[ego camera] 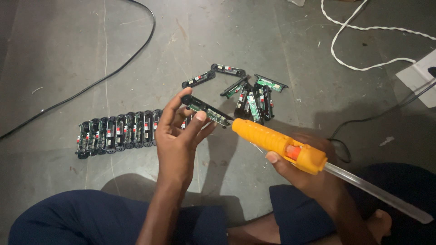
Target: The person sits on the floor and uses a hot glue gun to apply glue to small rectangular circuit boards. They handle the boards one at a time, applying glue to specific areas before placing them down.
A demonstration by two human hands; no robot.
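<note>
Orange glue gun [277, 145] nozzle meets a small circuit module [206, 110].
Left hand [181, 136] pinches the module, right hand [309, 174] clasps the gun; hot glue could burn fingertips [200, 116].

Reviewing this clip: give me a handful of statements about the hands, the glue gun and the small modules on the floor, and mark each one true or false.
1. The left hand holds one module up between its fingers. True.
2. The right hand holds a blue screwdriver. False: it holds an orange glue gun with a clear glue stick coming out of its back.
3. The gun's tip meets the end of the held module. True.
4. All the modules on the floor lie in one neat row. False: a row lies at left, and a loose pile lies beyond the hands.
5. A white cord lies on the floor at upper right. True.
</note>
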